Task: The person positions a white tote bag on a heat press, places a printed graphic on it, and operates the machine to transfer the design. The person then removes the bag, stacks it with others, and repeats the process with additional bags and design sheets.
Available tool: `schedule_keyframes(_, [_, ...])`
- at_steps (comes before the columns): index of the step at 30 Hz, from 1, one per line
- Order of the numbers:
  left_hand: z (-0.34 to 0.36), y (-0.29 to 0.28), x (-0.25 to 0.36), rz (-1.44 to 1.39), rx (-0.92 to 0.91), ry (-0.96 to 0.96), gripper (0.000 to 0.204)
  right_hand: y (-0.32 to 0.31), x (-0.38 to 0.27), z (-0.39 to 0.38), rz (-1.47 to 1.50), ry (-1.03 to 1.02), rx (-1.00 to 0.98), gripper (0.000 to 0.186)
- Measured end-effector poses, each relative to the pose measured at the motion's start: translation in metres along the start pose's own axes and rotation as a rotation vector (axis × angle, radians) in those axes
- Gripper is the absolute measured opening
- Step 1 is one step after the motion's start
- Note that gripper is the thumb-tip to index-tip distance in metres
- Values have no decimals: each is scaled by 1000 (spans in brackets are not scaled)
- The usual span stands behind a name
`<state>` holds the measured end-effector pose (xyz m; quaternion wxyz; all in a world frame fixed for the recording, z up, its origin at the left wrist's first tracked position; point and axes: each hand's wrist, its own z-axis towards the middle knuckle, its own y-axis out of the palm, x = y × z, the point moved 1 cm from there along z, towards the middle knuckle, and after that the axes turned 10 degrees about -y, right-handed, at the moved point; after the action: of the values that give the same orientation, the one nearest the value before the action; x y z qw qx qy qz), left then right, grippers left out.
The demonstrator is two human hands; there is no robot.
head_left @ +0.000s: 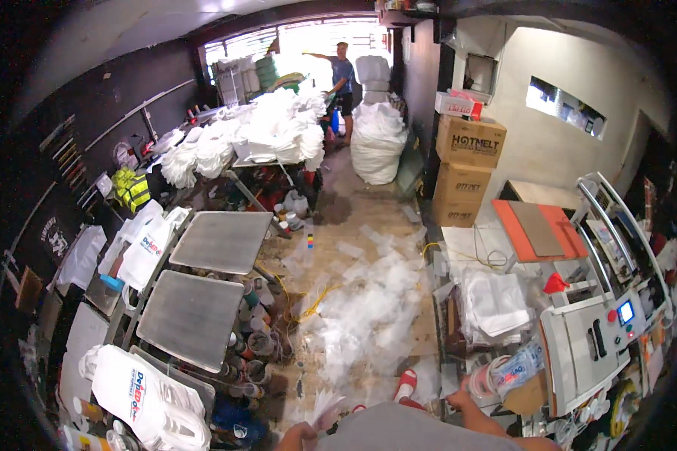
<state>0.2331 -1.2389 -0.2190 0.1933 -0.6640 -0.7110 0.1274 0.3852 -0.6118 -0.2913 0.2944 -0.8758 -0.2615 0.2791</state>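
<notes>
Head view, beginning at the left: a stack of white printed fabric bags (pixel 139 398) droops over the edges of its support, so a brushing sleeve could drag it down. Along the right edges of two grey rectangular flat boards (pixel 192 323) crowd small round plastic tubs (pixel 259 344), which a stray foot could tip. Thin yellow cord (pixel 320 301) crosses the wooden plank floor (pixel 353 203) and might catch a toe.

The person's left hand (pixel 299 435) is at the lower edge, fingers curled; whether they pinch the fan of thin white sheets (pixel 327 407) just beyond, I cannot tell. If they do, a loose hold could let sheets slip. Crumpled translucent white film (pixel 384 293) litters the floor's middle, where a red-and-white slide sandal (pixel 407 383) could skid. The right hand (pixel 459 396) is just beside a clear plastic-wrapped round roll (pixel 485 376), near the left edge of the white-topped workbench (pixel 462 242); its fingers look bent, contact unclear. A careless nudge could send the roll over that edge.

For moving, the boards' right edges and the workbench's left edge bound a lane, narrowing farther off between heaped white fabric (pixel 278 131) and a bulging white sack (pixel 378 143). Rightward, a grey-and-white heat press (pixel 579 349) limits reach.
</notes>
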Motion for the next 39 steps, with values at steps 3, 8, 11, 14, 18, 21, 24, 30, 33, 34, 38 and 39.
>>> schedule_keyframes(3, [9, 2, -2, -17, -16, 7, 40, 0, -3, -5, 16, 6, -28, 35])
schedule_keyframes(8, [15, 3, -4, 24, -57, -65, 42, -6, -18, -25, 132, 129, -25, 35])
schedule_keyframes(11, [21, 8, -2, 54, -125, -118, 61, -2, -19, -25, 123, 113, 0, 33])
schedule_keyframes(14, [30, 14, -2, 80, -62, -107, 66, 9, -7, -7, 40, 62, -11, 34])
schedule_keyframes(18, [37, 18, -4, 70, -86, -125, 72, 24, 16, 20, 113, 51, -67, 35])
schedule_keyframes(21, [32, 17, -6, 50, -50, -100, 71, 26, 21, 26, 90, 62, -95, 37])
schedule_keyframes(24, [18, 14, -6, 28, -14, -8, 69, 19, 14, 19, 102, 54, -85, 37])
schedule_keyframes(30, [1, 5, -6, -13, -29, 10, 64, 4, -3, 2, 28, 58, -88, 34])
schedule_keyframes(33, [10, 3, -4, 8, -96, -33, 63, 5, -3, 1, 78, 43, -43, 32])
schedule_keyframes(34, [15, 3, -6, 58, -93, -59, 63, 7, -3, 1, 85, 32, -29, 31])
schedule_keyframes(38, [33, 16, -4, 96, -43, -47, 64, 10, 0, 0, 83, 97, 24, 30])
schedule_keyframes(39, [36, 19, -5, 90, -25, -35, 64, 9, -1, -1, 90, 47, 18, 31])
